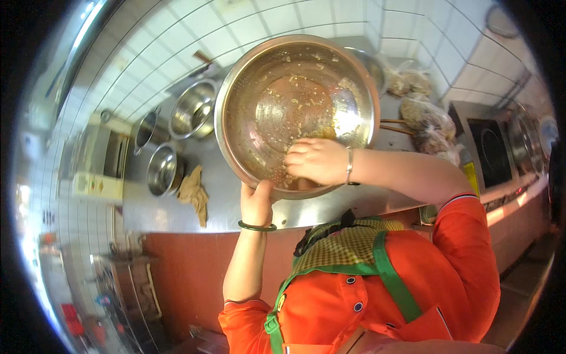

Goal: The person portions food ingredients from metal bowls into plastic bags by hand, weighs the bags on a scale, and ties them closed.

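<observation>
A large stainless steel bowl [287,101] is tilted towards me above the metal worktop, with small pale food bits and a wet film stuck to its inner wall. My left hand [257,201], with a dark green bangle at its wrist, grips the near rim, thumb over the edge. Inside the bowl, my right hand [316,161] rests low against the wall, fingers together and curled over the food bits; a silver bracelet circles that wrist. Whether anything lies beneath those fingers is hidden.
Several smaller steel bowls [193,109] and a crumpled brown cloth [194,192] lie on the worktop [230,217] to the left. Clear plastic bags of food [426,117] and a pair of wooden sticks [395,126] are at the right. Beyond the bags is a black cooktop [488,148]. A tiled wall stands behind.
</observation>
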The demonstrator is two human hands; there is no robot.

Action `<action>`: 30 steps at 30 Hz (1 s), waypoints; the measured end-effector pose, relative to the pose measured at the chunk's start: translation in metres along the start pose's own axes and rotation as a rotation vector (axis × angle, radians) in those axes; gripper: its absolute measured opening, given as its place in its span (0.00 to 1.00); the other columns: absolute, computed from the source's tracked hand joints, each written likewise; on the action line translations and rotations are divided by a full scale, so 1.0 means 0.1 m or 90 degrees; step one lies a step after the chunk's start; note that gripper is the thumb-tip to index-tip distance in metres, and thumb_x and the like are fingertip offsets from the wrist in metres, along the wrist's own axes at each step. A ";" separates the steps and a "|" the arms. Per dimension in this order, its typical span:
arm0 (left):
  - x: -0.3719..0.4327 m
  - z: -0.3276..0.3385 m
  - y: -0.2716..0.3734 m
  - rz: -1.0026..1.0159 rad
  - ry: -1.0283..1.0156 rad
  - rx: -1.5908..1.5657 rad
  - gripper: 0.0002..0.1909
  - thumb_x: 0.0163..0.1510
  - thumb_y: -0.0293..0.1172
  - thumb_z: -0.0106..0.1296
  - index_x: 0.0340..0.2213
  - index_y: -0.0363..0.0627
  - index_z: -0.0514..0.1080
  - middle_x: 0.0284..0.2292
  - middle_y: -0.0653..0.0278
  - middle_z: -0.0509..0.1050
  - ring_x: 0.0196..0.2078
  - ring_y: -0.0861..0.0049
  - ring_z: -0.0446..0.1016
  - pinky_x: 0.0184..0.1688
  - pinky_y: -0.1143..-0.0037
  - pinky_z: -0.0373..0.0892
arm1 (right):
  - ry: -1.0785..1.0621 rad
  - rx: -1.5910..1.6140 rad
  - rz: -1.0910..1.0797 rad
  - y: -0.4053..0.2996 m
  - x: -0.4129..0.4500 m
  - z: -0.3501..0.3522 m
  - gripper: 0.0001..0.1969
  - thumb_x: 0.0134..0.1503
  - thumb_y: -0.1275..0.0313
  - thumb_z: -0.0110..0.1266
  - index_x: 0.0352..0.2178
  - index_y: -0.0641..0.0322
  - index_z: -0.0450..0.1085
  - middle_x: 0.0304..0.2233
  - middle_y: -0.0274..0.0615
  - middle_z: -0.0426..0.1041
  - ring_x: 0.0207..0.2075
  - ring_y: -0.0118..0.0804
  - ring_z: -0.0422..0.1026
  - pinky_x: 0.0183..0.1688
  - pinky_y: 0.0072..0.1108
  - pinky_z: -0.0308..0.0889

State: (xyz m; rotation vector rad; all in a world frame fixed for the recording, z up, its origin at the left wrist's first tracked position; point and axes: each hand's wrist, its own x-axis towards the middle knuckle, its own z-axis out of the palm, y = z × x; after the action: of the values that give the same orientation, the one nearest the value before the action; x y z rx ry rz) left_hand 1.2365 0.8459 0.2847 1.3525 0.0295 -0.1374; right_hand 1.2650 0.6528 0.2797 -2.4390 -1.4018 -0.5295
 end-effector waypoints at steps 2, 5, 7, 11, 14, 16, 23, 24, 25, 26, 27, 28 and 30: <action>0.05 0.08 -0.01 -0.016 0.006 0.039 0.17 0.43 0.21 0.42 0.38 0.40 0.60 0.27 0.63 0.68 0.21 0.78 0.69 0.19 0.80 0.67 | -0.233 -0.069 0.120 0.07 -0.22 -0.16 0.10 0.45 0.70 0.46 0.31 0.57 0.67 0.35 0.37 0.66 0.43 0.36 0.64 0.50 0.26 0.57; 0.23 0.17 0.12 -0.050 -0.073 0.020 0.19 0.43 0.21 0.42 0.40 0.39 0.58 0.29 0.61 0.68 0.22 0.76 0.70 0.20 0.80 0.68 | 0.069 -0.006 0.275 0.07 -0.32 -0.40 0.12 0.49 0.68 0.45 0.35 0.58 0.66 0.40 0.41 0.65 0.46 0.39 0.61 0.51 0.29 0.54; 0.29 0.29 0.09 -0.020 -0.121 0.001 0.20 0.43 0.21 0.41 0.42 0.40 0.57 0.30 0.60 0.68 0.23 0.74 0.70 0.21 0.78 0.68 | 0.171 -0.023 0.536 0.16 -0.41 -0.43 0.14 0.54 0.64 0.41 0.39 0.59 0.63 0.44 0.47 0.61 0.49 0.44 0.57 0.52 0.32 0.51; 0.38 0.82 0.17 -0.001 -0.192 0.025 0.30 0.42 0.18 0.39 0.50 0.40 0.49 0.37 0.57 0.65 0.33 0.76 0.69 0.26 0.83 0.67 | 0.206 0.083 0.777 0.18 -0.51 -0.26 0.16 0.53 0.60 0.41 0.39 0.58 0.63 0.41 0.51 0.62 0.46 0.47 0.58 0.49 0.35 0.53; 0.48 1.20 0.06 0.145 -0.207 0.119 0.31 0.41 0.19 0.40 0.50 0.38 0.49 0.39 0.52 0.64 0.40 0.70 0.66 0.39 0.77 0.64 | 0.325 0.138 0.819 0.22 -0.47 -0.32 0.18 0.53 0.60 0.42 0.41 0.60 0.62 0.41 0.51 0.60 0.44 0.49 0.60 0.49 0.30 0.54; 0.52 1.33 0.09 0.213 -0.234 0.158 0.31 0.40 0.18 0.41 0.49 0.35 0.48 0.40 0.50 0.64 0.42 0.69 0.65 0.44 0.75 0.62 | 0.352 0.106 0.833 0.18 -0.33 -0.33 0.17 0.50 0.64 0.46 0.41 0.59 0.63 0.39 0.52 0.63 0.43 0.49 0.62 0.47 0.29 0.56; 0.59 1.01 0.12 0.077 -0.193 0.071 0.32 0.43 0.18 0.39 0.51 0.42 0.44 0.38 0.57 0.63 0.30 0.77 0.67 0.23 0.82 0.67 | 0.400 0.277 0.675 0.28 0.06 0.04 0.13 0.46 0.72 0.50 0.36 0.58 0.66 0.32 0.46 0.70 0.36 0.42 0.69 0.39 0.27 0.64; 0.53 0.92 0.14 0.053 -0.167 0.065 0.33 0.43 0.18 0.39 0.52 0.44 0.43 0.39 0.56 0.62 0.30 0.77 0.68 0.22 0.81 0.67 | 0.379 0.407 0.703 0.25 0.14 0.02 0.12 0.47 0.73 0.50 0.36 0.62 0.66 0.34 0.46 0.70 0.35 0.40 0.69 0.38 0.26 0.64; 0.46 0.84 0.16 0.031 -0.169 0.069 0.33 0.44 0.18 0.39 0.52 0.45 0.42 0.40 0.56 0.62 0.30 0.76 0.68 0.22 0.81 0.67 | 0.431 0.671 0.733 0.26 0.20 0.08 0.12 0.47 0.73 0.50 0.36 0.64 0.66 0.34 0.46 0.70 0.35 0.40 0.69 0.38 0.25 0.64; 0.39 0.73 0.16 0.008 -0.169 0.072 0.34 0.44 0.18 0.38 0.52 0.46 0.42 0.40 0.56 0.62 0.30 0.76 0.68 0.23 0.81 0.68 | 0.474 0.940 0.745 0.27 0.26 0.15 0.12 0.47 0.73 0.50 0.35 0.66 0.66 0.35 0.46 0.69 0.35 0.39 0.69 0.38 0.25 0.65; 0.33 0.58 0.14 -0.034 -0.179 0.108 0.31 0.45 0.22 0.41 0.51 0.50 0.47 0.41 0.59 0.63 0.36 0.70 0.69 0.30 0.73 0.71 | 0.512 1.122 0.723 0.28 0.30 0.18 0.12 0.47 0.73 0.50 0.35 0.68 0.66 0.36 0.45 0.69 0.35 0.37 0.69 0.37 0.24 0.65; 0.23 0.49 0.17 -0.041 -0.147 0.085 0.30 0.46 0.23 0.41 0.51 0.50 0.48 0.41 0.59 0.62 0.36 0.70 0.68 0.29 0.72 0.71 | 0.514 1.271 0.714 0.23 0.34 0.13 0.10 0.48 0.72 0.51 0.33 0.64 0.68 0.34 0.42 0.70 0.34 0.33 0.69 0.34 0.22 0.65; -0.03 0.25 0.25 -0.060 -0.063 0.062 0.27 0.46 0.24 0.41 0.49 0.49 0.51 0.40 0.60 0.64 0.35 0.70 0.69 0.29 0.70 0.71 | 0.462 1.381 0.762 0.12 0.37 0.02 0.08 0.47 0.71 0.52 0.31 0.60 0.69 0.30 0.38 0.71 0.30 0.29 0.69 0.27 0.19 0.65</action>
State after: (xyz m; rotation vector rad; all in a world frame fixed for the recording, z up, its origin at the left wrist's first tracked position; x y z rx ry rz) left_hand 1.2352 0.8270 0.3151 1.4410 0.0029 -0.2892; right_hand 1.2925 0.6759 0.2934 -0.5881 0.2687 0.3585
